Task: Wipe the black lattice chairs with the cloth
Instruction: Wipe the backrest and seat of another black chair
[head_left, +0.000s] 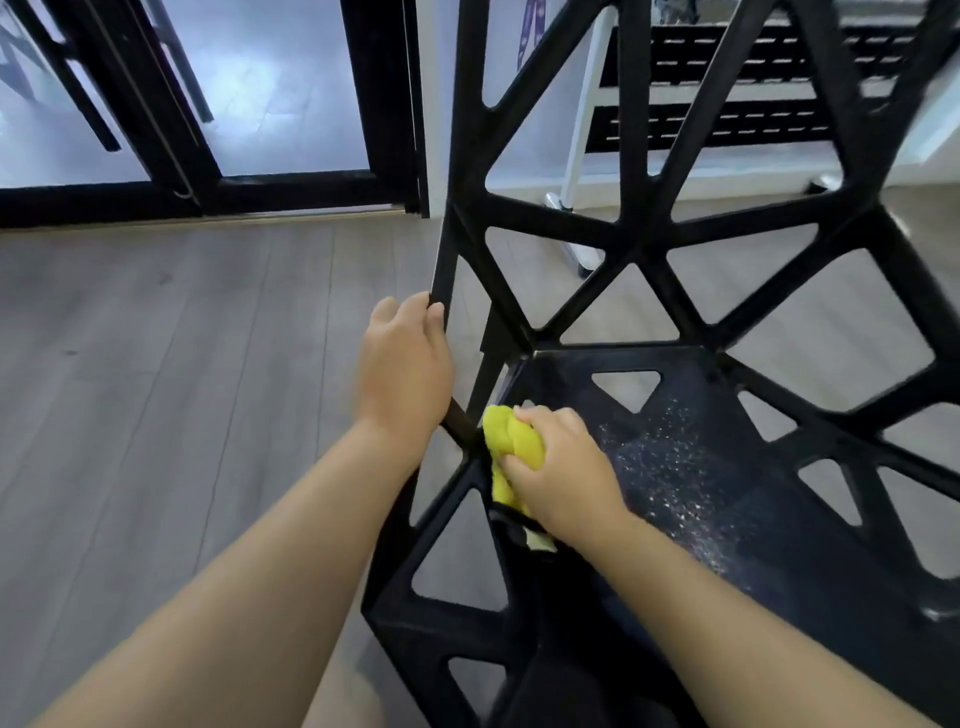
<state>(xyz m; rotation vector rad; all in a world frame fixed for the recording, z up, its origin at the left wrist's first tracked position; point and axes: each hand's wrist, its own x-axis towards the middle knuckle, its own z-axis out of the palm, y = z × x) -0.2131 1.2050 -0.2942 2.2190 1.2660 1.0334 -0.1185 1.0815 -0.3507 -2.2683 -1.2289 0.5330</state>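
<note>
Bare forearms reached in from six o'clock as a person worked on a black lattice chair (639, 239). The left hand (405, 364) grasped the chair's left-hand bar, its fingers curled over the bar's edge. The right hand (563, 470) clutched a bunched yellow cloth (511, 439) and held it against the left edge of the seat (727, 493), at the joint where several frame bars met.

The cloth sat at nine o'clock on the seat, just at five o'clock from the left hand, and touched the black frame. A paler end of it trailed down past the right wrist toward six o'clock.

The dark seat was pierced by triangular openings. Pale specks lay scattered across its middle, at three o'clock from the right hand.

The chair's back rose toward twelve o'clock in a web of open triangles and filled the right half of the view.

Grey plank floor (156, 389) spread out at nine o'clock. Black-framed glass doors (270, 88) stood at eleven o'clock, beyond the floor. A rack with black slatted shelves (769, 57) and a white leg showed through the chair's back at one o'clock.
</note>
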